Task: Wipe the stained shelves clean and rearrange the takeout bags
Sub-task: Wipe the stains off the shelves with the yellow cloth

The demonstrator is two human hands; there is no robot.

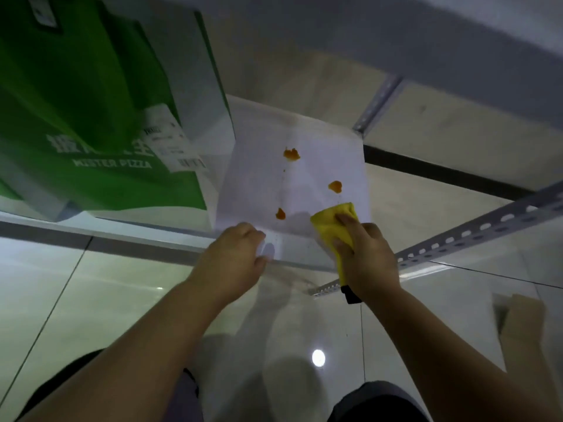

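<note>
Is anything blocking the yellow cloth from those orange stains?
Nothing visible. Only bare white shelf lies between the yellow cloth in the right hand and three orange stains; the green takeout bag stands aside.

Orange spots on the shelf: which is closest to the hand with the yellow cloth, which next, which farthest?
1. Right spot, just beyond the cloth in the right hand.
2. Front-left spot, near the shelf edge.
3. Back spot, deepest on the shelf.
</note>
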